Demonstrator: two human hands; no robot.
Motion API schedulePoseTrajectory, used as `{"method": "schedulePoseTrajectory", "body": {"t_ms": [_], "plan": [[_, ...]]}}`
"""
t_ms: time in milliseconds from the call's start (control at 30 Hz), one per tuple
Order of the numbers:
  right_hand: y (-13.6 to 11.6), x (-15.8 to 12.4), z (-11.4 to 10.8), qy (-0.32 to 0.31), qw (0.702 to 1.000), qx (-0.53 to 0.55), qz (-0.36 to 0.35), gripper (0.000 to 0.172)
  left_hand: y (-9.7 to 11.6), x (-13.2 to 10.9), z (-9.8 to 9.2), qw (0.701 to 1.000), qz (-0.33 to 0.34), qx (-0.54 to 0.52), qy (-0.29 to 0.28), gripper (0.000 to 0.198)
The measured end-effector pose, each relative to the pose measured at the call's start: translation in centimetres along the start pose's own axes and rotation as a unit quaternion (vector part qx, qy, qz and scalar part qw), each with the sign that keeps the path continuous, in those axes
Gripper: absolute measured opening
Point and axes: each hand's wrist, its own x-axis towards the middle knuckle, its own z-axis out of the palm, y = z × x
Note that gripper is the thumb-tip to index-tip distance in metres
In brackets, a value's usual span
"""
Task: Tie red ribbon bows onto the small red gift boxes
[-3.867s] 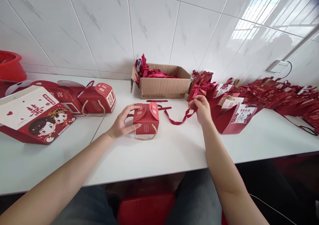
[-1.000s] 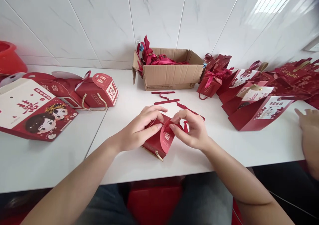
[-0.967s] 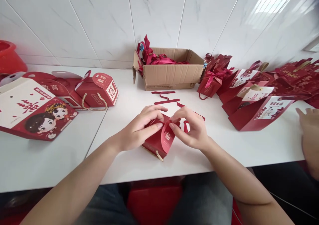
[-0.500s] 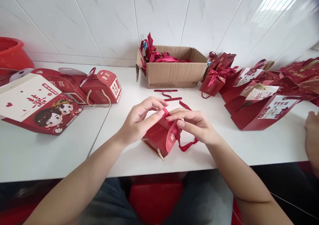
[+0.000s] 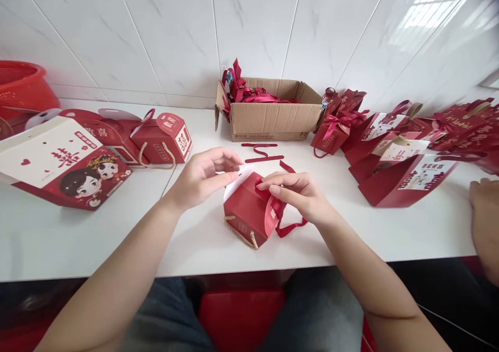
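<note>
A small red gift box (image 5: 245, 211) with a rope handle stands near the front edge of the white table (image 5: 97, 237). My left hand (image 5: 200, 178) is curled at the box's left top flap, whose white inside shows, with thumb and fingertips closed on its tip. My right hand (image 5: 300, 196) rests on the box's top right and pinches a dark red ribbon (image 5: 289, 229). The ribbon passes by the round flap and loops down to the table on the right.
An open cardboard box (image 5: 268, 117) of red ribbons stands at the back. Loose ribbon strips (image 5: 262, 152) lie before it. More red gift boxes (image 5: 163, 141) and a large cartoon box (image 5: 62, 167) sit left, red bags (image 5: 405, 172) right. Another person's hand (image 5: 483, 211) rests at the right edge.
Since half a second ago my left hand has drawn the left flap back, baring its white inside. My right hand has stayed on the ribbon at the box top.
</note>
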Motion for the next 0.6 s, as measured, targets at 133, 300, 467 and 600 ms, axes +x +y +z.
{"method": "schedulePoseTrajectory", "body": {"t_ms": [133,300,467,600], "plan": [[-0.3,-0.1,-0.3,0.003,0.999,-0.042,0.022,0.02,-0.1,0.0,0.8,0.999,-0.006,-0.022,-0.028,0.019],[-1.0,0.2,-1.2,-0.041,0.995,-0.078,0.055,0.021,-0.5,-0.3,1.5,0.998,0.013,-0.046,-0.043,0.02],[-1.2,1.0,-1.8,-0.072,0.992,-0.03,0.098,0.022,-0.9,-0.4,1.7,0.996,0.024,-0.064,-0.055,0.02],[-1.1,1.2,-2.0,-0.067,0.993,0.008,0.1,0.019,-1.0,-0.4,1.8,0.995,0.023,-0.071,-0.065,0.022]]}}
